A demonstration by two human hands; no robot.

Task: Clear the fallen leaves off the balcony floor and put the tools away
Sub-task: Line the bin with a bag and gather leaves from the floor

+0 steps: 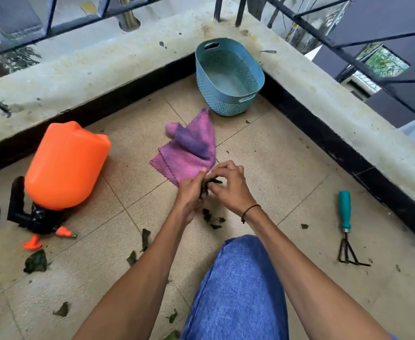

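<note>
At the centre of the frame a clump of dark green fallen leaves [207, 186] is pinched between the curled fingers of the left hand [189, 192] and the right hand [228, 185], the two hands pressed close together around it. A thin black cord bracelet [250, 210] is worn on the right wrist. Just below the hands, a few more dark leaf scraps [211, 218] are seen lying on the beige tiled balcony floor [287, 168], and further scattered leaves [36, 261] are spread toward the lower left. Just above the hands, a crumpled purple microfibre cloth [189, 149] is laid on the tiles. Beyond it, in the corner of the concrete parapet [103, 62], a blue perforated plastic basket [228, 77] is stood. At the left, an orange plastic pressure sprayer [65, 165] is lying on its side. At the right, a small hand rake with a teal handle [346, 227] is left on the floor. A knee in blue denim [241, 290] is seen at the bottom centre.
</note>
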